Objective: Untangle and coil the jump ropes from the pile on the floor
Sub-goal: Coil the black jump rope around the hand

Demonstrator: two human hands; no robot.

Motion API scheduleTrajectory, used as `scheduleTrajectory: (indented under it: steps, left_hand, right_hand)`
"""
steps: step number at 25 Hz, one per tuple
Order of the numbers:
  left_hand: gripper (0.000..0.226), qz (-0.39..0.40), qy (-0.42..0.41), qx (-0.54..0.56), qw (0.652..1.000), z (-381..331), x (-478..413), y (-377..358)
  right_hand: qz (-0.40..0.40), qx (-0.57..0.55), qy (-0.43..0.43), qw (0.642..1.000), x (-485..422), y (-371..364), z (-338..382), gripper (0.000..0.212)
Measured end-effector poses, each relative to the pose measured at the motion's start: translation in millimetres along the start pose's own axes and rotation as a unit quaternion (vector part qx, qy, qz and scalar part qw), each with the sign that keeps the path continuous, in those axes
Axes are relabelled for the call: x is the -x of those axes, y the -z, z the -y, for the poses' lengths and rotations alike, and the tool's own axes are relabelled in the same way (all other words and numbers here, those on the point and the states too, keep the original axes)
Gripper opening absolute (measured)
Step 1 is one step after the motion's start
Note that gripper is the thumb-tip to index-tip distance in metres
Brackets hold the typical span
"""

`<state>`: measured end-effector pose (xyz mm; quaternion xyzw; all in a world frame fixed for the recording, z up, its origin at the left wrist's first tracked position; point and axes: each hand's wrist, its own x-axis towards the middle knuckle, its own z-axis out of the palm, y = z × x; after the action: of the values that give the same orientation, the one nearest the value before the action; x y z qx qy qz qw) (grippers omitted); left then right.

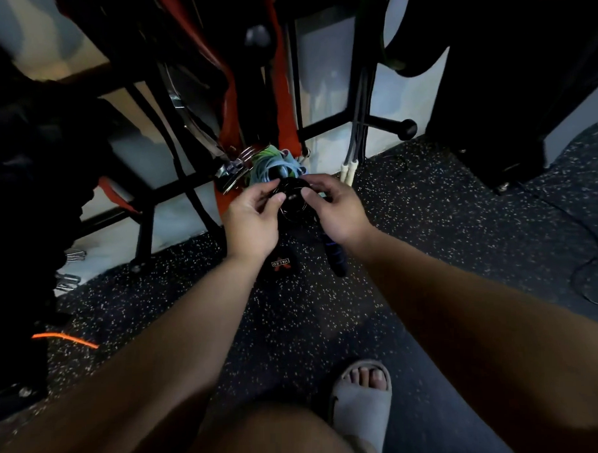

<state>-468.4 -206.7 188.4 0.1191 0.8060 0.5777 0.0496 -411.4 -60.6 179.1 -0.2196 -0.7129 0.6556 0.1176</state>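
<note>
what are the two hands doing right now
left hand: closed, pinching the black coiled jump rope at its edge.
right hand: closed, fingers curled round the same coil from the other side.

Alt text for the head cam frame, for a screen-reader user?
A person's left hand and right hand hold a small black rope coil between them above a speckled floor. A dark handle with blue bands shows below the right hand. Behind the coil, a tangle of blue and green ropes lies by a black rack.
</note>
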Motion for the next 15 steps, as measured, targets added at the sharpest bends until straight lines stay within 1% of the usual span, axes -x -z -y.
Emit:
scheduleTrajectory:
  steps: [3, 6, 8, 10, 12, 14, 15]
  left_hand:
    - [0.023, -0.01, 0.025, 0.025, 0.999, 9, -16, -5]
    - [0.023, -0.033, 0.044, 0.029, 0.998, 12, -33, -11]
    - [0.023, -0.042, 0.062, 0.03, 0.997, 15, -47, -15]
    - [0.024, -0.051, 0.069, -0.012, 0.996, 19, -59, -16]
    - [0.034, -0.02, 0.115, -0.058, 0.991, 27, -78, -12]
    - [0.042, 0.032, 0.166, -0.063, 0.984, 29, -85, -11]
    - [0.047, 0.023, 0.167, -0.062, 0.984, 29, -88, -12]
  right_hand:
    - [0.009, -0.079, -0.068, 0.995, -21, -6, -11, 0.026]
    - [-0.004, -0.082, -0.103, 0.991, -45, -15, -14, 0.026]
    - [-0.014, -0.067, -0.117, 0.991, -61, -21, -15, 0.028]
    - [-0.027, -0.049, -0.124, 0.991, -68, -25, -10, 0.029]
    - [-0.047, 0.008, -0.122, 0.991, -82, -32, -3, 0.028]
    - [-0.058, 0.074, -0.133, 0.987, -88, -33, 6, 0.025]
    - [-0.063, 0.092, -0.14, 0.984, -90, -32, 7, 0.025]
